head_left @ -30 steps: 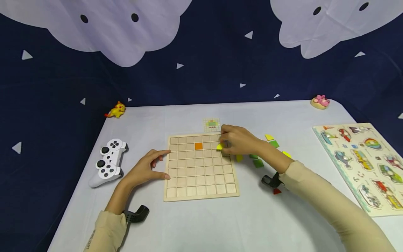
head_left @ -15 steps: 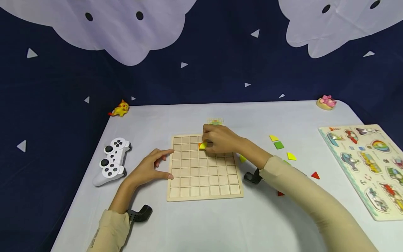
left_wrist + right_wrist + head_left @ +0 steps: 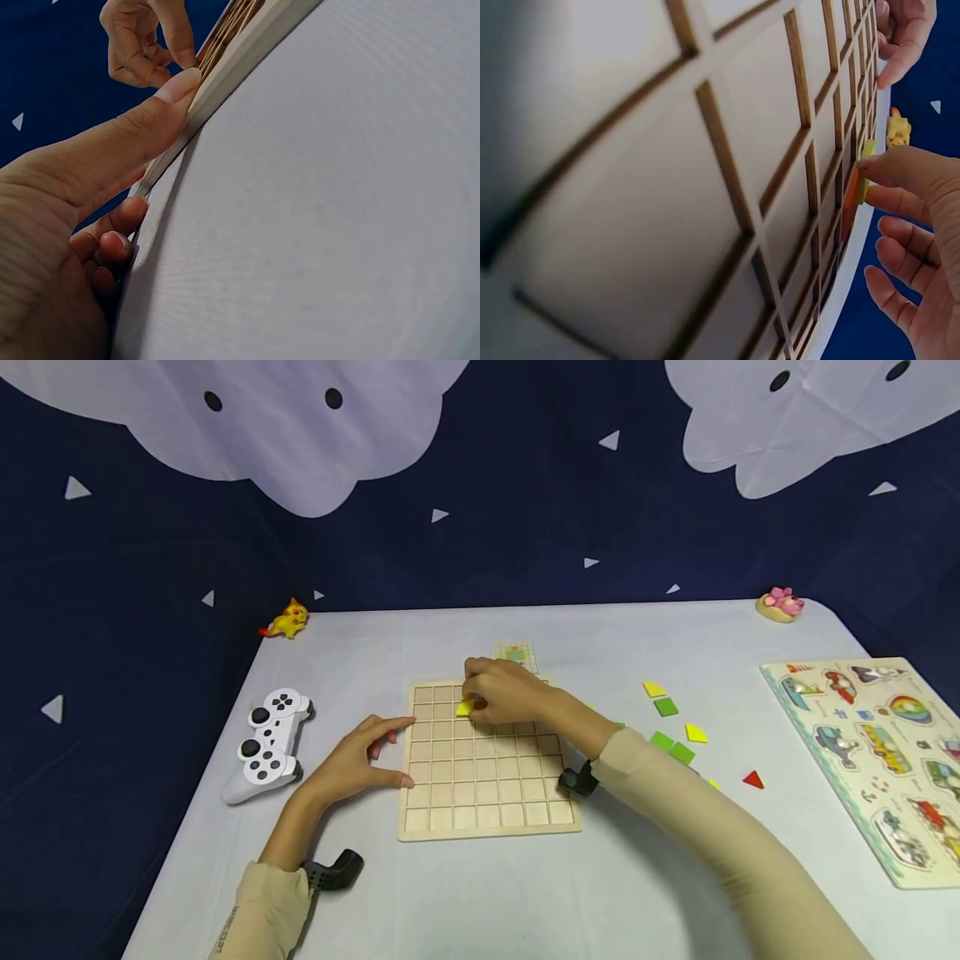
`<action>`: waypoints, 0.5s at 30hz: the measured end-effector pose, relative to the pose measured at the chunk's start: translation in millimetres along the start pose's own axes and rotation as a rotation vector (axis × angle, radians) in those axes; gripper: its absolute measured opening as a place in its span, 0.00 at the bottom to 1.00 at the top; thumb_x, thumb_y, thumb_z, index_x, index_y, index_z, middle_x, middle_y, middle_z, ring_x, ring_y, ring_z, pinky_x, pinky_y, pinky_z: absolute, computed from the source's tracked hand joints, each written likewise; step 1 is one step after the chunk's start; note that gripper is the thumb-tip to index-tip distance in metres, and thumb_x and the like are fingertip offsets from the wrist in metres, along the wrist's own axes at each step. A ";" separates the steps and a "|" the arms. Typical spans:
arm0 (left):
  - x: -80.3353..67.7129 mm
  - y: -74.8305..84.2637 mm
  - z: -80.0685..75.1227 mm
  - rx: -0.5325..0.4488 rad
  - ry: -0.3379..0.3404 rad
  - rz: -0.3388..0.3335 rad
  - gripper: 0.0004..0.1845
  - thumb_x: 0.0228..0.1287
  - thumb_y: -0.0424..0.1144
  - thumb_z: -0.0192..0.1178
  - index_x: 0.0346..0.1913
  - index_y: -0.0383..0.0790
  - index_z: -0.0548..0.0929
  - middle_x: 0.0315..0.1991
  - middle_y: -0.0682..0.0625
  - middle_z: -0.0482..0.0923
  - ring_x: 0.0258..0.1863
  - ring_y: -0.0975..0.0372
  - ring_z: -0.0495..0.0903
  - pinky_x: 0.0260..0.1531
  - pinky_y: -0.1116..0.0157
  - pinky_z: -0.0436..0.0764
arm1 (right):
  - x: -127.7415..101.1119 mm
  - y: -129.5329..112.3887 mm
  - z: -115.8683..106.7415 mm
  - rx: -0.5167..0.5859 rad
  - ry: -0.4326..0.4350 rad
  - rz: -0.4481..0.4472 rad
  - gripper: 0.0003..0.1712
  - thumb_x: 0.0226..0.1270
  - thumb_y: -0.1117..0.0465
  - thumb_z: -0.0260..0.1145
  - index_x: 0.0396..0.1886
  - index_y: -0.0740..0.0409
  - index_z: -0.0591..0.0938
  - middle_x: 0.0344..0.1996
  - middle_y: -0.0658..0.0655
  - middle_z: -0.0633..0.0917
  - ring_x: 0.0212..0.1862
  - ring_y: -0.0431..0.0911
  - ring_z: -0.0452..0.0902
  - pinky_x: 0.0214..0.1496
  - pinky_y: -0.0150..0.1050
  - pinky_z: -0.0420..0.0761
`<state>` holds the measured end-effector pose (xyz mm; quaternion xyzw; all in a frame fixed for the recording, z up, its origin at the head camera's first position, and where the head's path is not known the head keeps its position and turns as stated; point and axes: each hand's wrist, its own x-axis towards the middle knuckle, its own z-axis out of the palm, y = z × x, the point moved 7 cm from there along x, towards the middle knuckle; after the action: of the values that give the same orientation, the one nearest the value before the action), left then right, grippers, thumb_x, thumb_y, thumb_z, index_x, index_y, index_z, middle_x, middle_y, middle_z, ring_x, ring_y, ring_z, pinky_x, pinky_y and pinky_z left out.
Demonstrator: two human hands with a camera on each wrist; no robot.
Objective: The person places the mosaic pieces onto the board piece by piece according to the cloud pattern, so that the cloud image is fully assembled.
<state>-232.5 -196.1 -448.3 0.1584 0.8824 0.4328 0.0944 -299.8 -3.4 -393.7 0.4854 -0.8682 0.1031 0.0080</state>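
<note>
At centre frame of the head view, my right hand (image 3: 504, 695) pinches a yellow piece (image 3: 465, 707) between thumb and fingertips, low over the second row of the wooden grid board (image 3: 480, 814), toward that row's left half. My left hand (image 3: 352, 762) braces the board's left edge, thumb pressed flat against the rim and the other fingers loosely curled on the table (image 3: 480, 893), gripping nothing. I judge this the placing step: the piece is over a cell but not yet seated, and the next move calls for squaring it to the cell walls and lowering it in without catching the neighbouring orange piece (image 3: 850, 202). That orange piece is hidden under my knuckles from above; only the right wrist view, at right of frame, shows it on edge just beside the yellow one (whether they touch I cannot tell). The left wrist view alone shows my thumb (image 3: 135, 142) along the board's rim. Only the head view takes in the spare green squares (image 3: 672, 748), the red triangle (image 3: 753, 780), the white game controller (image 3: 266, 745) at left and the picture puzzle (image 3: 873, 752) at far right.
</note>
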 end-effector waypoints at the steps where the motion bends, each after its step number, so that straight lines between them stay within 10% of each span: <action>1: 0.1 -0.1 0.3 0.002 0.002 0.002 0.46 0.41 0.45 0.82 0.68 0.46 0.74 0.41 0.50 0.68 0.34 0.61 0.63 0.36 0.66 0.65 | 0.1 0.0 0.7 0.011 -0.001 0.003 0.10 0.62 0.56 0.72 0.39 0.56 0.89 0.37 0.53 0.80 0.34 0.42 0.71 0.34 0.32 0.73; 15: -0.5 -0.4 0.7 -0.002 0.003 -0.001 0.46 0.41 0.45 0.82 0.68 0.46 0.74 0.42 0.49 0.68 0.35 0.60 0.63 0.36 0.67 0.65 | -4.8 5.8 4.5 0.169 -0.031 0.112 0.09 0.64 0.57 0.72 0.42 0.53 0.90 0.32 0.52 0.78 0.32 0.42 0.67 0.33 0.33 0.67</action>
<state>-231.9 -196.0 -449.1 0.1572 0.8823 0.4338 0.0933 -301.7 2.7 -399.7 0.4366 -0.8821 0.1689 -0.0522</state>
